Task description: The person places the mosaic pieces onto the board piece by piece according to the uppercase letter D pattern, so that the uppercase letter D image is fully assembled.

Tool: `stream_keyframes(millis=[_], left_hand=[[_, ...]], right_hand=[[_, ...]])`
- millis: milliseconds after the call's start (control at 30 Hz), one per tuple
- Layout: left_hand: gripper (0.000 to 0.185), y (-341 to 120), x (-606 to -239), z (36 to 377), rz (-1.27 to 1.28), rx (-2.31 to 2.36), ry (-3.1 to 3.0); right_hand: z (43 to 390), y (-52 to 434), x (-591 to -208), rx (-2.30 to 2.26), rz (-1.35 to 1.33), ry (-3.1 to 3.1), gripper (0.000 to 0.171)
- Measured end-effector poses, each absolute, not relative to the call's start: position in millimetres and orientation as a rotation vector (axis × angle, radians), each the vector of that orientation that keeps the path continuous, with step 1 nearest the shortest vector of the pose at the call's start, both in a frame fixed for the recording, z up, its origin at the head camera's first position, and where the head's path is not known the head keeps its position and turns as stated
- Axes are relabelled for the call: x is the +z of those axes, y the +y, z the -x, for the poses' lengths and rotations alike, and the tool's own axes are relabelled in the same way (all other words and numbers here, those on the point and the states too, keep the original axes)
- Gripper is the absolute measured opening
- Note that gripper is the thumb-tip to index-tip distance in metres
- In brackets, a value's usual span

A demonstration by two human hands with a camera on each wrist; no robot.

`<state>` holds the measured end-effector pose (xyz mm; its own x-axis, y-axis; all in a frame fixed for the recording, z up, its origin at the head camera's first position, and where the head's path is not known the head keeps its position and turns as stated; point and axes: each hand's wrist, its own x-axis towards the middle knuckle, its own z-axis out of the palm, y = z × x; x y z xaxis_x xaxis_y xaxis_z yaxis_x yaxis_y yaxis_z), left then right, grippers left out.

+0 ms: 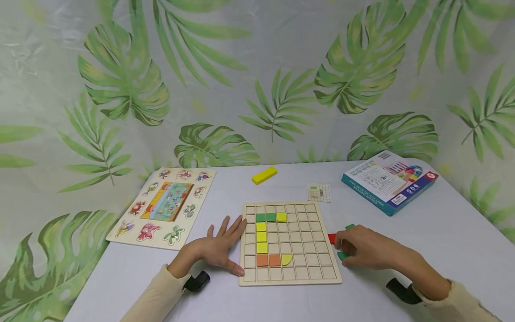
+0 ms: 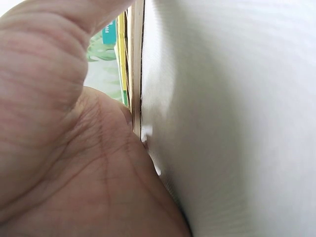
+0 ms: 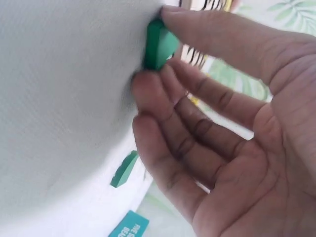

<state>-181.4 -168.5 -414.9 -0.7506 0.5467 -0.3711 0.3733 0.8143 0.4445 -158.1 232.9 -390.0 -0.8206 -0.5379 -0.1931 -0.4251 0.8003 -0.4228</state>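
A square wooden grid board lies on the table with green, yellow and orange tiles in an L shape, ending in a yellow quarter-round tile. Against the board's left edge, my left hand rests with its fingers spread; in the left wrist view its palm is beside that edge. To the board's right, my right hand pinches a small green block between thumb and fingertips, low at the tabletop. Beside those fingers lie a red block and a second green piece.
Behind the board are a small pattern card and a long yellow block. A picture puzzle board lies at the left. At the back right sits a teal-edged box. A leaf-patterned cloth hangs behind the table.
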Motion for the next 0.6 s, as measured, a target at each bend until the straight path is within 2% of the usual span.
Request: stream_keyframes(millis=[333, 600], left_hand=[[0.129, -168, -415, 181, -0.669, 0.472, 2.509], [0.129, -168, -415, 181, -0.674, 0.479, 2.498]], right_hand=[[164, 234, -385, -0.539, 0.885, 2.707, 0.016], [169, 229, -377, -0.577, 0.9, 2.69, 0.015]])
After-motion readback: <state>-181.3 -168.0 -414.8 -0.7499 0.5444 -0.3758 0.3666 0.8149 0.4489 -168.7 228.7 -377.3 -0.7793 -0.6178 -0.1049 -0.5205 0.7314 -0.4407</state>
